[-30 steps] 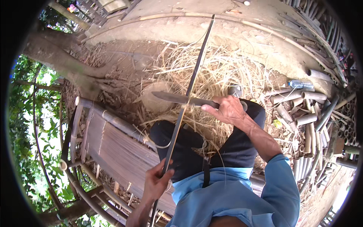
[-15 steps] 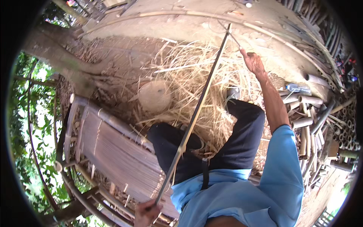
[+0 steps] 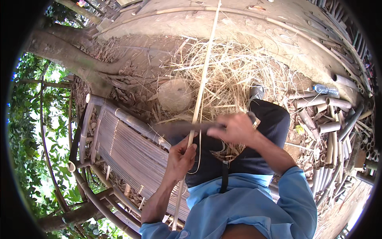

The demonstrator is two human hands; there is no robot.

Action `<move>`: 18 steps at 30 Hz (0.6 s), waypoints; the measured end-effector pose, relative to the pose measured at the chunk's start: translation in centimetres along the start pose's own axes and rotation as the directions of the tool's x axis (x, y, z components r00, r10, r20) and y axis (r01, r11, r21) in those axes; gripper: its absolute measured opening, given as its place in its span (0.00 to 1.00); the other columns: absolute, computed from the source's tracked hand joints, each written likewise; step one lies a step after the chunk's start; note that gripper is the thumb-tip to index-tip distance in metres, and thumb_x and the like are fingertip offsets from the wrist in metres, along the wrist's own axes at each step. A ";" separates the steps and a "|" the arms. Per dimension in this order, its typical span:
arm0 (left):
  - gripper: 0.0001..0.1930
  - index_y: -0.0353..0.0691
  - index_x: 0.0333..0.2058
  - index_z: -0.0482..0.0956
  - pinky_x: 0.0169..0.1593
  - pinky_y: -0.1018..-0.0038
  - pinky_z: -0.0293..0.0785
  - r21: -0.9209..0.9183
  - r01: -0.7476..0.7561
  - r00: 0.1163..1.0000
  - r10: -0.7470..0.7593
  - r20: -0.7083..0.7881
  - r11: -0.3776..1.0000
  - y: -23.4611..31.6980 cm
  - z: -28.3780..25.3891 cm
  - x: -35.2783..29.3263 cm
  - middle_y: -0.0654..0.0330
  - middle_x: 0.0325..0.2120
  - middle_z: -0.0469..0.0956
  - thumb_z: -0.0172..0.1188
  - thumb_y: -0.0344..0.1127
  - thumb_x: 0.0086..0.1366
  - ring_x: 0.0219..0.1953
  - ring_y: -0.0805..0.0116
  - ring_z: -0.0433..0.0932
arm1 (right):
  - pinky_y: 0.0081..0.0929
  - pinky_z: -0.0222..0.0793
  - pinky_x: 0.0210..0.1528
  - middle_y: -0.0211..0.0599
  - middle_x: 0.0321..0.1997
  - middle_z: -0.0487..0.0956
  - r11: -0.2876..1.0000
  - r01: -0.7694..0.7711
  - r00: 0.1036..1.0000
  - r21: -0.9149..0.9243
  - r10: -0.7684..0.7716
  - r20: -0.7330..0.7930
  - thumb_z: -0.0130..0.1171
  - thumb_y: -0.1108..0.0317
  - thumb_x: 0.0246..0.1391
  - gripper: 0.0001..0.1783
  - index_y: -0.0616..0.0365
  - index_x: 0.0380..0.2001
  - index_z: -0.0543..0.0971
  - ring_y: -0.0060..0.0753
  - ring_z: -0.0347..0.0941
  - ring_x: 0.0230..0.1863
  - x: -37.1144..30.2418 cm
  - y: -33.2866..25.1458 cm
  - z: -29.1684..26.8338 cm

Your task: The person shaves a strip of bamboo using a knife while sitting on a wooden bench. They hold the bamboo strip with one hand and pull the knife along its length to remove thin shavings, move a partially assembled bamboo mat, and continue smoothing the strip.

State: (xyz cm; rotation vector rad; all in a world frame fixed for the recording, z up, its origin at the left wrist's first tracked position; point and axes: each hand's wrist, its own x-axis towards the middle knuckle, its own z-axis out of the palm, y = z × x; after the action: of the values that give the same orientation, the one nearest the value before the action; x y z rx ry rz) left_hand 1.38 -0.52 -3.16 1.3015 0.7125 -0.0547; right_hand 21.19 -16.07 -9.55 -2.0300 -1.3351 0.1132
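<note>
Ground: bare brown earth, sunlit ahead
Bench: slatted bamboo, at left
Foliage: green, beyond bench
Tree trunk: upper left

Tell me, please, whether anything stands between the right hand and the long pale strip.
Yes: the blurred knife reaches from the right hand across the pale strip, just beyond the left hand. A thin loose shaving also hangs between right hand and strip. Whether the knife touches the strip is unclear.

The knife crosses the strip beyond the left hand.
</note>
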 end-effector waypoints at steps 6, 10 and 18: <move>0.21 0.33 0.64 0.71 0.18 0.81 0.51 -0.031 0.022 1.000 -0.022 -0.007 0.999 0.2 0.0 -1.4 0.74 0.16 0.60 0.54 0.29 0.74 0.14 0.86 0.56 | 0.41 0.74 0.23 0.38 0.11 0.74 0.996 -0.046 0.996 -0.081 0.052 0.072 0.53 0.33 0.63 0.35 0.56 0.23 0.83 0.40 0.76 0.16 0.0 1.7 -1.1; 0.21 0.34 0.63 0.72 0.18 0.81 0.53 0.021 0.058 0.998 -0.058 -0.022 0.998 0.1 0.0 -2.3 0.75 0.17 0.62 0.53 0.29 0.74 0.15 0.86 0.57 | 0.42 0.76 0.25 0.41 0.15 0.77 0.870 0.006 0.971 -0.492 0.113 0.210 0.55 0.33 0.62 0.34 0.55 0.24 0.83 0.43 0.77 0.17 0.8 3.3 -2.1; 0.19 0.34 0.61 0.73 0.20 0.81 0.51 -0.023 0.117 0.992 -0.116 0.044 0.993 -0.5 -0.2 -2.8 0.74 0.17 0.59 0.55 0.30 0.75 0.16 0.85 0.56 | 0.41 0.78 0.25 0.45 0.15 0.79 0.988 0.016 0.986 -0.153 0.010 0.165 0.51 0.26 0.58 0.39 0.54 0.27 0.86 0.46 0.80 0.19 -2.3 -0.4 -0.4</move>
State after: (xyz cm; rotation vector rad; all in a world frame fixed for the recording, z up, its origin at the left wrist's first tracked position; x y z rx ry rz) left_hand -1.13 -1.47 -2.21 1.2298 0.7499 -0.1672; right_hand 19.99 -18.06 -9.69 -2.1872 -1.4893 0.1859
